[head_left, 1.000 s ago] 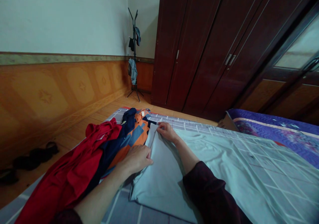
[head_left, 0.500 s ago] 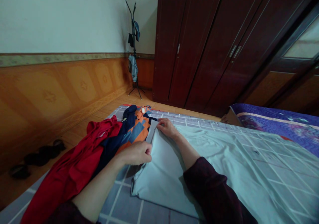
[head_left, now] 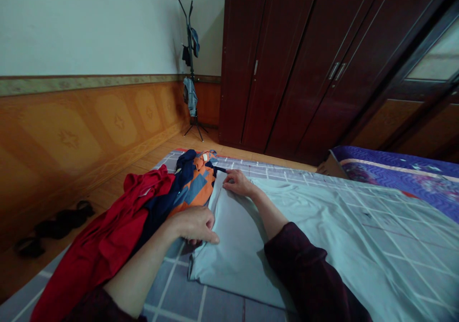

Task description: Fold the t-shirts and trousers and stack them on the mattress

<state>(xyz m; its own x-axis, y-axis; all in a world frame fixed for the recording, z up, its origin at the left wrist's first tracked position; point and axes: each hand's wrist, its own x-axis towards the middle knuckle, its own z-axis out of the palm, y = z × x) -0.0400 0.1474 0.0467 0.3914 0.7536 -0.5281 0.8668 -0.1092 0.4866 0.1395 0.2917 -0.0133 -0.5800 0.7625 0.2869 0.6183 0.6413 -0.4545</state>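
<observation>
A pale grey-green garment (head_left: 247, 236) lies spread on the bed, its left part folded into a straight edge and its right part loosely wrinkled. Along the near part of that edge is my left hand (head_left: 195, 224), fingers curled at the cloth and thumb stretched over its top. My right hand (head_left: 237, 182) pinches the far corner of the same edge. Just left of the garment lies an orange and dark blue patterned piece of clothing (head_left: 199, 183). Beside it, nearer my left forearm, a red garment (head_left: 103, 245) is heaped.
The checked bed sheet (head_left: 179, 279) shows under the clothes. Behind the bed stand a dark red wardrobe (head_left: 279, 64) and a coat rack (head_left: 191, 69). Dark shoes (head_left: 64, 221) are on the floor at left. A purple-covered surface (head_left: 394, 169) is at right.
My left thumb has come away from the curled fingers and now reaches over the cloth. My right hand has shifted very slightly left, still at the far corner.
</observation>
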